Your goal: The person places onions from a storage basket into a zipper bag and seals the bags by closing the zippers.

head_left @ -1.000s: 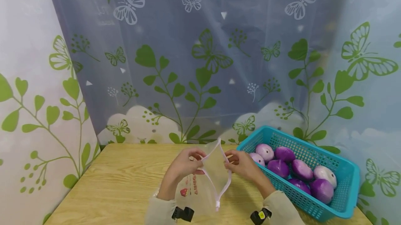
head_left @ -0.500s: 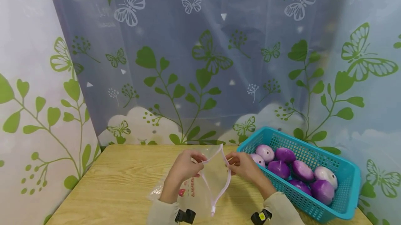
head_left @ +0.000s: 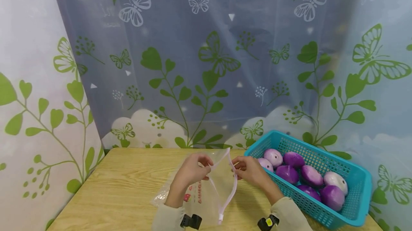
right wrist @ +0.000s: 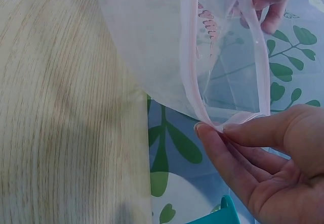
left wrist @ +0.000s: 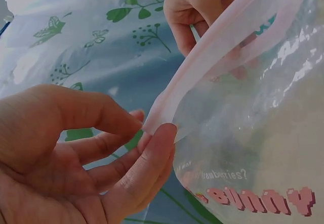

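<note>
A clear plastic zipper bag (head_left: 206,206) with a pink zip edge and red printing hangs between my two hands, its mouth spread wide. My left hand (head_left: 193,170) pinches the left side of the rim; the left wrist view shows thumb and fingers on the pink zip strip (left wrist: 167,102). On the opposite side, my right hand (head_left: 249,169) pinches the rim between thumb and fingertips, as the right wrist view of the strip (right wrist: 190,57) confirms. The slider (head_left: 220,217) sits at the lower end of the mouth. "BUNNY" is printed on the bag's front.
A turquoise perforated basket (head_left: 360,202) stands at the right of the wooden table (head_left: 128,177), holding several purple and pale onions (head_left: 311,175). A printed curtain (head_left: 180,45) hangs behind the table's back edge. Black straps (head_left: 191,221) circle both wrists.
The bag's upper corner has dropped slightly and shifted right, and its slider end has moved a little lower and left. Both hands keep their pinch on the rim.
</note>
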